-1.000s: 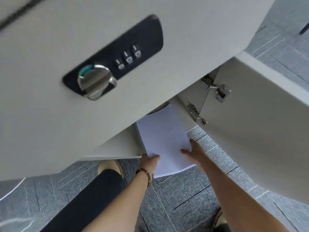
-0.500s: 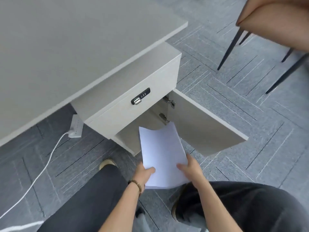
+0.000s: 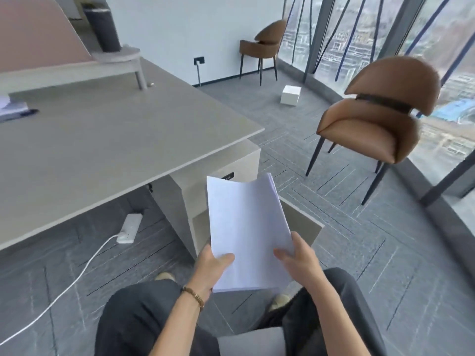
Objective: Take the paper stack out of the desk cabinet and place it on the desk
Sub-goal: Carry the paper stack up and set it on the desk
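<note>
A white paper stack point(image 3: 246, 222) is held in the air in front of my knees, slightly curved along its length. My left hand point(image 3: 212, 265) grips its near left corner, thumb on top. My right hand point(image 3: 299, 258) grips its near right edge. Behind and below the paper stands the light grey desk cabinet point(image 3: 185, 199), its door point(image 3: 305, 224) swung open to the right; the paper hides most of the opening. The grey desk point(image 3: 110, 134) spreads to the left, above the cabinet.
A brown chair point(image 3: 372, 124) stands to the right, a second one point(image 3: 262, 42) by the far wall. A white box point(image 3: 290, 95) lies on the floor. A power strip point(image 3: 129, 227) with white cable lies under the desk. Books point(image 3: 10, 106) and a raised shelf point(image 3: 77, 68) sit at the desk's back.
The paper stack has come fully out of the cabinet and risen, still in both hands. My view has pulled back and lifted, so the desk top and room now show.
</note>
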`<state>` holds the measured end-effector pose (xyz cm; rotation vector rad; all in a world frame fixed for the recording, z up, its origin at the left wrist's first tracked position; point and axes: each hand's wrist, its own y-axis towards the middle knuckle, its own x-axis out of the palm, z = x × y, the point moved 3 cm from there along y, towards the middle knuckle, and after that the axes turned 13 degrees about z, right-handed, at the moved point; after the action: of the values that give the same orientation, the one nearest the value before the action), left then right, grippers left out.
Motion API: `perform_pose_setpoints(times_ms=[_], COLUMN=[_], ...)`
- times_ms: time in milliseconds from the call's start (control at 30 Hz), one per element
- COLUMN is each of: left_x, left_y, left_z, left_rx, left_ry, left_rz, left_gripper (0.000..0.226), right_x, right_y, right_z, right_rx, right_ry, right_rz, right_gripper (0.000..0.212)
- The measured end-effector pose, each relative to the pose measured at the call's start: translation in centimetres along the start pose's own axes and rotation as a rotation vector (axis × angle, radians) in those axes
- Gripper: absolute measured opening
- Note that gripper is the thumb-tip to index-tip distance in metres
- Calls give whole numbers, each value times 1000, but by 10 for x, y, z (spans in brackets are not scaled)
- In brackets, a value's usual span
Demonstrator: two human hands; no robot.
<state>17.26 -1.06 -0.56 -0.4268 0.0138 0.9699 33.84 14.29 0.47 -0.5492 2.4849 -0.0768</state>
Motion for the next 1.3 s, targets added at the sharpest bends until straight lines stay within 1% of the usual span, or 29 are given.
perform_pose_setpoints(times_ms=[67, 133, 200, 300, 400, 467, 567, 733, 933, 1000, 1067, 1133, 1200, 1300], left_x=[-17, -35, -54, -81, -102, -114, -132, -163, -222, -244, -264, -280, -289, -287], left_y=[-22, -42, -61, -87, -108, -118, -116, -80, 2, 34, 65, 94, 116, 138], left_z=[24, 49, 71, 98, 120, 130, 143, 167, 179, 181, 184, 187, 190, 195], left_rx=[61, 130, 192, 256, 315, 317, 312, 296, 233, 212, 181, 131, 84, 53], left_ry=[-18, -56, -96, -169, -255, -290, -353, -455, -514, -514, -502, -493, -490, -516], left_rz=[17, 22, 53, 100, 134, 160, 189, 295, 434, 431, 393, 379, 398, 411], left_gripper=[30, 31, 33, 29, 27, 32, 44, 38, 35, 32, 29, 31, 30, 22], right_x=[-12, -23, -31, -40, -47, -49, -42, 0, 95, 127, 152, 170, 183, 193], right_y=[-14, -28, -41, -61, -73, -76, -73, -39, 15, 36, 57, 71, 81, 90], right_z=[-21, -44, -69, -103, -135, -154, -179, -226, -289, -304, -316, -325, -331, -338], right_rx=[-79, -150, -220, -278, -324, -355, -385, -391, -405, -412, -420, -439, -446, -452], right_ry=[-13, 36, 126, 284, 371, 422, 500, 573, 566, 566, 574, 571, 557, 549], right_rz=[1, 4, -5, -70, -157, -229, -313, -358, -467, -496, -503, -527, -549, -541], right_gripper=[11, 14, 17, 20, 5, 15, 21, 24, 27, 24, 21, 23, 24, 26])
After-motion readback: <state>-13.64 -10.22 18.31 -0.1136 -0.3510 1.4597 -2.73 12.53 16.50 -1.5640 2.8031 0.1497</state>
